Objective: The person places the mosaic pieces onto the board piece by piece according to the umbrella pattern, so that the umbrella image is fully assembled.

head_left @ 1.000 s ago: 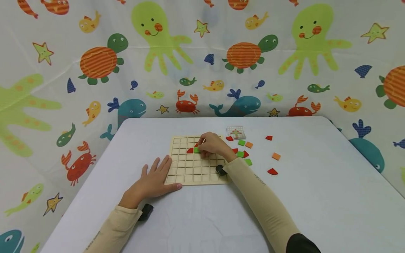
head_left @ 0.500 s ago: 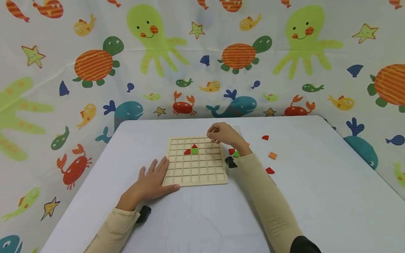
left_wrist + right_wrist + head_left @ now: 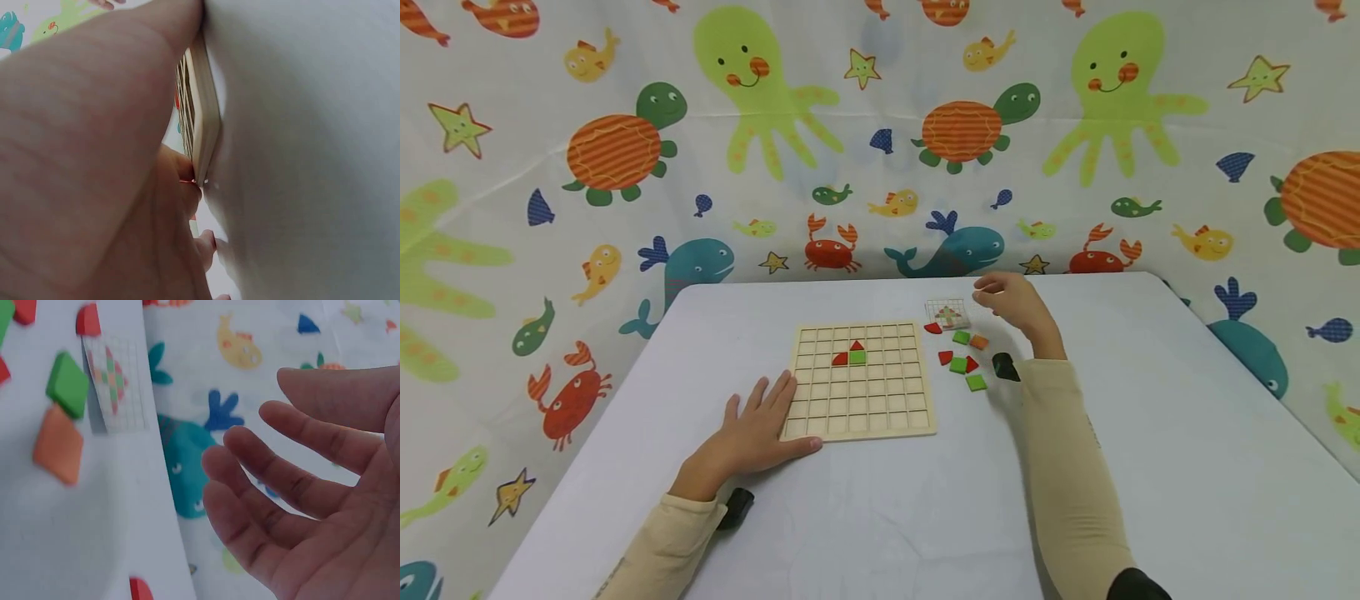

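A wooden grid board [image 3: 880, 423] lies on the table. On it sit a green square tile [image 3: 857, 357], a red triangle tile [image 3: 857, 346] above it and a red quarter-round tile [image 3: 840, 360] at its left. My left hand [image 3: 747, 433] rests spread at the board's left edge, its thumb by the near corner; the left wrist view shows the board's pale side [image 3: 205, 106] against the hand. My right hand [image 3: 1017, 307] is raised beyond the loose tiles, to the right of a pattern card [image 3: 948, 314]. In the right wrist view its fingers are loosely bent and hold nothing.
Several loose tiles lie right of the board, among them a green square [image 3: 976, 382], an orange square [image 3: 979, 342] and a red quarter-round [image 3: 933, 328]. The table's far edge [image 3: 850, 282] meets a curtain [image 3: 880, 192] printed with sea animals.
My right hand has left the green tile on the board and moved right, past the card and loose tiles. The left hand stays at the board's edge. The head view has shifted slightly.
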`<state>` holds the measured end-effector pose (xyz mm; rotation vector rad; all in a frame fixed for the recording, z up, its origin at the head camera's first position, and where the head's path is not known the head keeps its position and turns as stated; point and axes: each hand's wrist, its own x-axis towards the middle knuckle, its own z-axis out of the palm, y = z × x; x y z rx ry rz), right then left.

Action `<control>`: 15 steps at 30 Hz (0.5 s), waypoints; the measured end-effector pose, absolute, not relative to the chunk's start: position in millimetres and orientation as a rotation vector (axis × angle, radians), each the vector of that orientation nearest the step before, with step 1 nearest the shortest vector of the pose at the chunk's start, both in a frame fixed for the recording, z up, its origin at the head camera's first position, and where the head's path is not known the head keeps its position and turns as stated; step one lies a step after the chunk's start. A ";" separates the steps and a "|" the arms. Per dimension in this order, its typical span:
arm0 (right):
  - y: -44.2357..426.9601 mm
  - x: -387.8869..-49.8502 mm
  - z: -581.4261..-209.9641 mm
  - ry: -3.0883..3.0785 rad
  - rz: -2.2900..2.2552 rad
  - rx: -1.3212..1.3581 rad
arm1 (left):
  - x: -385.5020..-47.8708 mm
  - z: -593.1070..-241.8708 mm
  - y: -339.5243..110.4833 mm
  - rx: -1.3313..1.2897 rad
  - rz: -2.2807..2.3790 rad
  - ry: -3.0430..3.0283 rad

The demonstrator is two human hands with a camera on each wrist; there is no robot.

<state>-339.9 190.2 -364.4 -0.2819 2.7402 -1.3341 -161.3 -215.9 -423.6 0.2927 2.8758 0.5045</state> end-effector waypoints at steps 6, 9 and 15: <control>219.4 -337.1 -365.1 2.802 -1.186 -0.189 | -161.2 -424.9 -215.9 0.282 0.507 2.866; 231.3 -336.0 -367.3 2.805 -1.106 -0.129 | -161.6 -426.1 -216.6 0.270 0.505 2.857; 246.8 -337.9 -380.2 2.746 -1.032 -0.006 | -160.8 -423.1 -214.9 0.283 0.520 2.861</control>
